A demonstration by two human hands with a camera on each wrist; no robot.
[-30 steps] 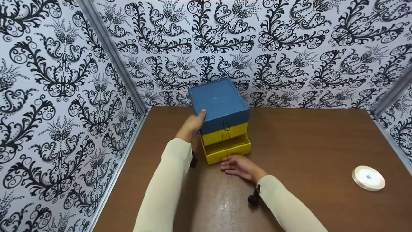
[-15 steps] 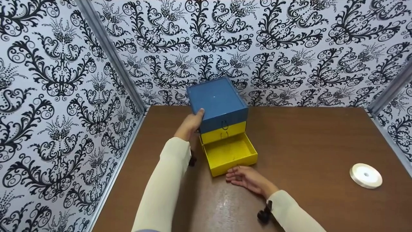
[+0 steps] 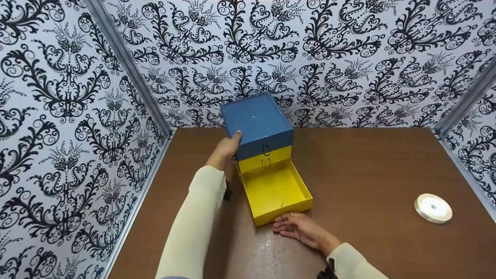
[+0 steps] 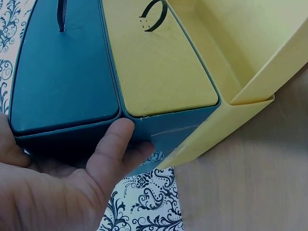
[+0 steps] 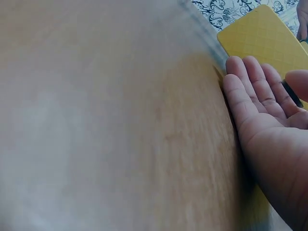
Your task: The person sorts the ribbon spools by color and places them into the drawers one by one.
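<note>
A small drawer unit point(image 3: 254, 118) stands at the back, its blue top drawer above two yellow ones. My left hand point(image 3: 226, 149) holds its left side, thumb over the top edge; in the left wrist view the fingers point(image 4: 113, 142) lie along the side wall. The bottom yellow drawer point(image 3: 271, 190) is pulled far out with a bare floor. At its front, my right hand point(image 3: 300, 230) has its thumb and fingers at the black loop handle point(image 5: 291, 94), palm turned sideways. The middle drawer point(image 3: 265, 159) and the top one are closed, each with a loop.
A spool of cream ribbon point(image 3: 433, 208) lies on the brown table point(image 3: 360, 174) at the right. Patterned walls point(image 3: 348, 69) rise behind and to the left, with metal posts in the corners.
The bottom yellow drawer has slid out toward me, along with my right hand at its front. My left hand stays on the side of the unit.
</note>
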